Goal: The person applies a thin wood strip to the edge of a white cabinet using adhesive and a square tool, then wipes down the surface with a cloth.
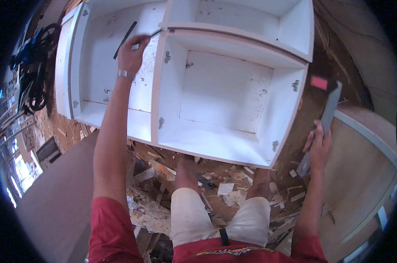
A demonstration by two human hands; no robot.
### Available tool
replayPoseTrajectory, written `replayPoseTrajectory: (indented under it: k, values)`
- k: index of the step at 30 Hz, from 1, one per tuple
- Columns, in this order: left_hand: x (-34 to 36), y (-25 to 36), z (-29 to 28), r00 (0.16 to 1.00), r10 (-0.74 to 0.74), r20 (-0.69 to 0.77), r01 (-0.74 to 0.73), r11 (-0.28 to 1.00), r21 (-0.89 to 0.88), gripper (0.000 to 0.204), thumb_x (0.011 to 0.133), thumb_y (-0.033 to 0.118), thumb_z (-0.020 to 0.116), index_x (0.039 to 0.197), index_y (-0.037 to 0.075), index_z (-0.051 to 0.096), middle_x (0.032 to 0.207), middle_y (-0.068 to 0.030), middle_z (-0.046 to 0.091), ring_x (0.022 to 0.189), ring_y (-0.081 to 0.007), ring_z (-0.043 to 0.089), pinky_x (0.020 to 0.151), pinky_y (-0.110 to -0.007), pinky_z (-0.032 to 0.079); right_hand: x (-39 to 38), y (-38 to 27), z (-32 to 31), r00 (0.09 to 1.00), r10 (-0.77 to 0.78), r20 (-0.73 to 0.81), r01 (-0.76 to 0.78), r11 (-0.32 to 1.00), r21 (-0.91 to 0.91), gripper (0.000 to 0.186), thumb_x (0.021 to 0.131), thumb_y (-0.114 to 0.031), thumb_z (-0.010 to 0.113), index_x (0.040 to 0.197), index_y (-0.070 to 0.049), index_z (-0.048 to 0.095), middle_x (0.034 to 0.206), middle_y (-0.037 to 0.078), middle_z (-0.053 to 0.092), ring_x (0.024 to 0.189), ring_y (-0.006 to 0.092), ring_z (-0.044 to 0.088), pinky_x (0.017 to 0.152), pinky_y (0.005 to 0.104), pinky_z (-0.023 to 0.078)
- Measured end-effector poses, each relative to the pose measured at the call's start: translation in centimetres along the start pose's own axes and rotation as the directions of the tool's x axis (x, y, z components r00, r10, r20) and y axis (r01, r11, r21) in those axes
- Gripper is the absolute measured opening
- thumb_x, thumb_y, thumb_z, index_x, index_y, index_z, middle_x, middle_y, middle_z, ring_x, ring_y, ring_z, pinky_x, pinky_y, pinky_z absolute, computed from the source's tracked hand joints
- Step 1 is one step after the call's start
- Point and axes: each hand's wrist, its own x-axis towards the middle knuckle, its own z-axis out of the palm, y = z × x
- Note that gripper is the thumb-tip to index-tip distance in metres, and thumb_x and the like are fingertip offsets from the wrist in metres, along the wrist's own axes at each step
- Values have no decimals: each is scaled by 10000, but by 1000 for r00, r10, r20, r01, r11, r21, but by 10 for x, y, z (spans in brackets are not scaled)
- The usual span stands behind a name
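Observation:
My left hand [132,56], with a metal watch on the wrist, is closed over the left part of a white cabinet [156,87]. From its fingers a thin dark rod [155,32] points right to the cabinet's upright divider; its exact kind does not show. A small whitish piece [135,46] shows at the fingers. A black strip [125,39] lies beside this hand, over the white panel; I cannot tell whether they touch. My right hand [319,147] grips a long flat grey bar [331,105] with a black and pink end [319,83], right of the cabinet.
The cabinet lies with its compartments facing up and hinge plates [295,85] on the inner walls. Wood scraps and debris [227,189] litter the floor around my legs. Brown panels [60,188] stand left, another wooden cabinet [360,175] right. A blue motorbike [34,65] is far left.

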Motion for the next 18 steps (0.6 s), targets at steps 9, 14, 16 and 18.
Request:
replayPoseTrajectory:
  k: [9,14,16,18]
  values:
    - [139,-64,64,915,290,280,-308,951,25,178,852,209,725,971,84,767,905,-141,744,864,-312,695,788,-398,553,-163,-22,202,984,158,80,-172,960,220,317,1072,-264,484,1169,16,596,732,39,555,480,121,511,407,276,440]
    - [155,-92,64,854,379,355,-417,908,33,179,865,215,726,994,104,781,936,-134,752,862,-309,697,787,-398,548,-181,-80,253,982,56,179,-91,976,196,267,1074,-187,467,1170,16,613,701,26,582,518,72,531,489,253,448]
    - [156,-94,67,835,398,381,-435,900,12,172,871,207,721,992,102,782,940,-132,748,864,-310,692,788,-399,545,-173,-94,270,984,-12,180,-21,984,176,272,1076,-188,462,1168,14,617,697,23,582,525,61,529,497,249,452]
    - [167,-99,63,784,481,392,-514,858,-23,156,884,195,707,981,94,776,936,-134,740,868,-318,682,785,-410,540,-159,-113,287,977,-131,166,114,988,108,260,1063,-185,482,1143,24,616,676,68,609,533,143,590,514,328,474]
